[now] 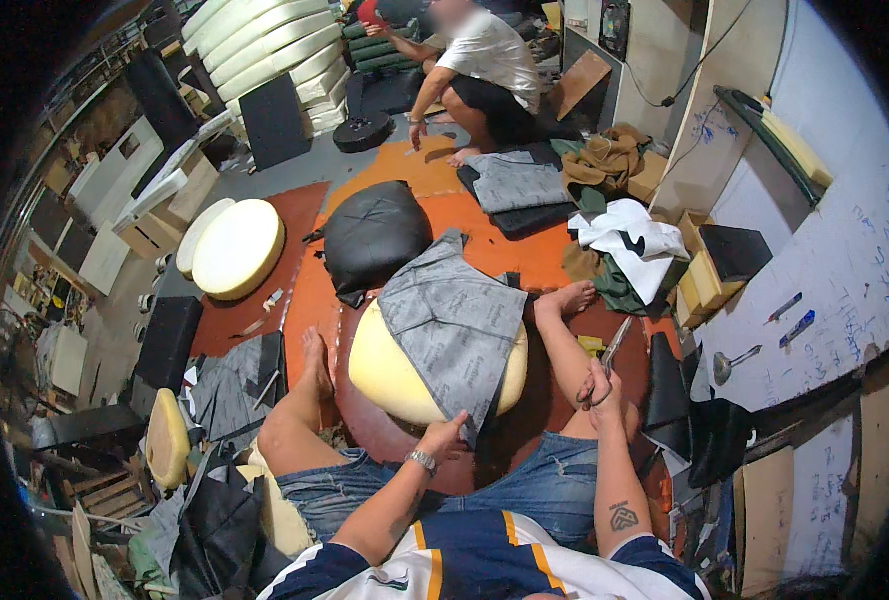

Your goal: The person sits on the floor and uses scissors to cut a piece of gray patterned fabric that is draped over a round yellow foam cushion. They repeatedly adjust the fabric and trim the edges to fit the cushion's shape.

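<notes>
Between my legs lies a rounded yellow foam cushion [385, 370] with a piece of grey backing fabric [455, 310] draped over it. The fabric's pointed corner hangs down the near side of the foam. At that corner my left hand [443, 440], with a watch on its wrist, pinches the fabric edge with the thumb on top; its other fingers are partly hidden. Off to the right, by my right knee, my right hand [600, 390] is closed around the handles of metal scissors [617, 342], blades pointing up and away from the fabric.
Beyond the foam sits a stuffed black cushion [377, 235]. Round cream foam discs [240, 250] lie at left. Folded grey fabric [520, 182] and a white cloth [630, 240] lie at right. Another person [490, 70] crouches at the back near stacked white foam [265, 55].
</notes>
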Motion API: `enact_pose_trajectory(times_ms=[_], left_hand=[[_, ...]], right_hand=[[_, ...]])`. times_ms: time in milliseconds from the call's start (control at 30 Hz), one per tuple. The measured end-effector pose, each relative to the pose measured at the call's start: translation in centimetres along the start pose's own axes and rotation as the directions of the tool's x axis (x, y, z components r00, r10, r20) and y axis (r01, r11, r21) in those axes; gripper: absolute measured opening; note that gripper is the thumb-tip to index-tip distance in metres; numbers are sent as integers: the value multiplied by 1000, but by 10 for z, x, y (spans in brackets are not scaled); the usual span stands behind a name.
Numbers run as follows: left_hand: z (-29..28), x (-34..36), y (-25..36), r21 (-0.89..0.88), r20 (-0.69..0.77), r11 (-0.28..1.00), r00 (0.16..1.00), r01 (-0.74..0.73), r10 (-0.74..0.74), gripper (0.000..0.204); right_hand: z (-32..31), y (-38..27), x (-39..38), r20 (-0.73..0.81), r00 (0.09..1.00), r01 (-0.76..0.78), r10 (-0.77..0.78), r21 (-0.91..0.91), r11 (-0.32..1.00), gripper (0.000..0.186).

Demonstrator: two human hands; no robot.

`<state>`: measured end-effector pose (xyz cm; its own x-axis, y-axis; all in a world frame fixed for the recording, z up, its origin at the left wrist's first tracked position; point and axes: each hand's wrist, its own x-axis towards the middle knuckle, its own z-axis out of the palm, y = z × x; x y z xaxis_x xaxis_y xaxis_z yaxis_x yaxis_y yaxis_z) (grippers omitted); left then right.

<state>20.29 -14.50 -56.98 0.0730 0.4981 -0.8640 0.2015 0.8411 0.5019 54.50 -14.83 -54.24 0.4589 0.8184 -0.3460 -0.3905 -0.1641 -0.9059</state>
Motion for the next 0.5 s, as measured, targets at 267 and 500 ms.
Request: enact_pose_trajectory(times_ms=[267,500], left_hand=[[-23,-60,50,-75,-140,906,904,-417,404,31],[-158,-204,91,199,-313,729,662,-655,681,31]], right_hand=[[-2,-1,0,28,1000,0,-1,49,999,40],[1,-3,2,14,1000,5,-5,-4,1000,39]])
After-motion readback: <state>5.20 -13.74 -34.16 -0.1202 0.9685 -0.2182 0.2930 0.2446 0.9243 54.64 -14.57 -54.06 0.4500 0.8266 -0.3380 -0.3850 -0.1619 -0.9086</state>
